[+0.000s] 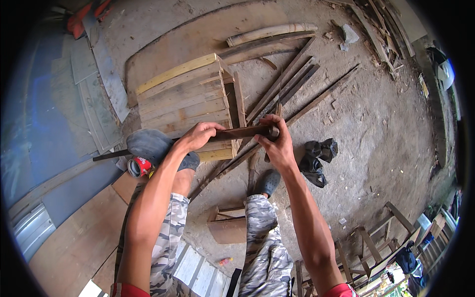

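A long dark wooden strip (242, 132) lies across the top of a slatted wooden crate (180, 106), tilted slightly up to the right. My left hand (200, 136) is closed over the strip's middle, fingers bent along its upper edge. My right hand (278, 141) grips the strip's right end between thumb and fingers, just past the crate's edge. My left foot, in a grey clog (148, 146), rests over the strip's left part. A thin upright piece (279, 96) shows just beyond my right hand; its kind is unclear.
Several dark wooden bars (292, 84) lie on the dirt floor beyond the crate. A red can (139, 167) sits beside my left clog. Black plastic (316, 161) lies right of my right clog (267, 182). A small wooden box (226, 230) stands between my legs. Wooden frames (373, 242) stand lower right.
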`<state>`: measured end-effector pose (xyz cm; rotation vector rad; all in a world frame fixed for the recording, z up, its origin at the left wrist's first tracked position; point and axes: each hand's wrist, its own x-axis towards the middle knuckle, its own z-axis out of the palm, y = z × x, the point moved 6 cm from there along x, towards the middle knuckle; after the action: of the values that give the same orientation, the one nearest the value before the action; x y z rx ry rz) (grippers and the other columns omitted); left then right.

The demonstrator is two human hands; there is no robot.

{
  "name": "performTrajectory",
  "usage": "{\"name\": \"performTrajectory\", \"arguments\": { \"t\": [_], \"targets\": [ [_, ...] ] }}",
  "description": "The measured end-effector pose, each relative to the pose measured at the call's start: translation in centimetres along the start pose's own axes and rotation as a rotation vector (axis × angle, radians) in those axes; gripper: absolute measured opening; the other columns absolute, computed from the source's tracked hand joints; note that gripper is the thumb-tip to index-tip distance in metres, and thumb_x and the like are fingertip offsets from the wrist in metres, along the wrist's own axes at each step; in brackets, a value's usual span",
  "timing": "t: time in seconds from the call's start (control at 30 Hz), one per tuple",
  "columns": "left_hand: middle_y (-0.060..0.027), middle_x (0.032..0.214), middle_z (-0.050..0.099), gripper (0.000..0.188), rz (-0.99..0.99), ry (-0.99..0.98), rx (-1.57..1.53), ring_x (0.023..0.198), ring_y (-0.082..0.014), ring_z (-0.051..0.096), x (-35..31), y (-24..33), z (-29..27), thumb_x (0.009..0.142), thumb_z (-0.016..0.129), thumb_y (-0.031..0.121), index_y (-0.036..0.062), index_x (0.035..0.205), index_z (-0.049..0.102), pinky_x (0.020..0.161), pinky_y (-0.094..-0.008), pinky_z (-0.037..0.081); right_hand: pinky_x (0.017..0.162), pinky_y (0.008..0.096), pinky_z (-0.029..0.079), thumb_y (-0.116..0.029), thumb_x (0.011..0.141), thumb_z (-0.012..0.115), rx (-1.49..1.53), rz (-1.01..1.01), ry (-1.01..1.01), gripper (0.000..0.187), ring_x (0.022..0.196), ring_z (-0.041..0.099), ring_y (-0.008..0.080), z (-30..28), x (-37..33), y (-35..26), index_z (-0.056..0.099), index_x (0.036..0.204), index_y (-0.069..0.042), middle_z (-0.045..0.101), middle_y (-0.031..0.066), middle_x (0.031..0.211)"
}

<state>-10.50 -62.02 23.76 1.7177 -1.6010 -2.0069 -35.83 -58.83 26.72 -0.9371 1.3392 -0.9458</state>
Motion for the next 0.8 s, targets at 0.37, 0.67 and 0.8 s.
{"name": "performTrajectory", "arguments": {
  "t": [0.37,0.67,0.8],
  "targets": [
    [-0.0091,0.112,0.069,0.027,0.553,0.486,0.436,0.104,-0.0267,0.065,-3.7,4.4,2.1,0.080,0.071,0.005,0.0036,0.107,0.074,0.093,-0.0348,0.051,0.093,0.0314,0.054,0.008,0.083,0.072,0.002,0.011,-0.028,0.052,0.114,0.061,0.0179,-0.2,0.1,0.4,0.052,0.128,-0.007,0.062,0.0072,0.123],
    [-0.0074,0.094,0.072,0.014,0.563,0.738,0.366,0.090,-0.0236,0.067,-3.6,5.3,3.8,0.089,0.075,0.015,0.0032,0.097,0.075,0.081,-0.0332,0.052,0.090,0.0310,0.054,0.008,0.083,0.072,-0.001,0.002,-0.022,0.050,0.113,0.061,0.0172,0.0,0.2,0.6,0.053,0.127,-0.008,0.062,0.0063,0.121],
    [-0.0058,0.086,0.072,0.026,0.266,0.854,-0.122,0.082,-0.0138,0.066,-3.6,2.4,3.4,0.099,0.067,0.026,0.0021,0.091,0.073,0.078,-0.0283,0.050,0.090,0.0315,0.054,0.006,0.083,0.072,-0.018,0.072,-0.018,0.049,0.110,0.062,0.0171,0.0,0.3,0.8,0.053,0.126,-0.009,0.063,0.0057,0.119]
  ]
}}
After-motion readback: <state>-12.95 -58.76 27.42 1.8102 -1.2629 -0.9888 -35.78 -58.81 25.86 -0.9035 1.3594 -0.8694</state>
